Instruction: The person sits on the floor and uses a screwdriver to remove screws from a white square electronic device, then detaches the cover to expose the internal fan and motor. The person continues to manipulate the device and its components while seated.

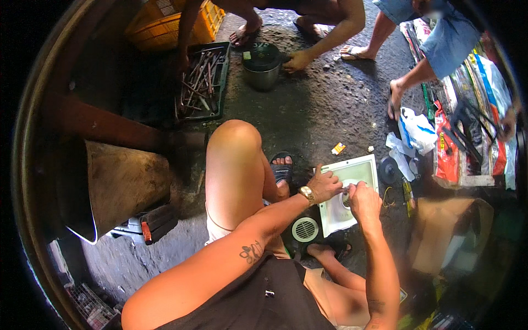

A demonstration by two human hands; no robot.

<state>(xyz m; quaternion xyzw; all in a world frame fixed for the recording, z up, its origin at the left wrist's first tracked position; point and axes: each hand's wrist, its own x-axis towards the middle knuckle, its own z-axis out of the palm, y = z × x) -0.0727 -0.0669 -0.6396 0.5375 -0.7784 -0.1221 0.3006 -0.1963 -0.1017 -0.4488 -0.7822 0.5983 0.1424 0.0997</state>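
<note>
A square white panel point(331, 216) with a round centre fitting lies between my legs, tilted slightly. My left hand point(325, 185), below a gold wristwatch, has its fingers bent over the panel's upper left; what they hold is unclear. My right hand point(363, 201) is closed at the centre fitting, pinching a small metal piece too small to name. Just left of the panel lies a round slotted grille point(304, 229). A dark disc point(388, 169) rests on the ground to its right.
Ahead, a co-worker's hand point(298, 60) touches a dark pot point(258, 74) beside a tray of rods point(223, 60) and a yellow crate point(165, 25). Another person's leg point(401, 88) stands by packages point(445, 148). Cardboard point(440, 228) lies right, a rusty metal sheet point(118, 181) left.
</note>
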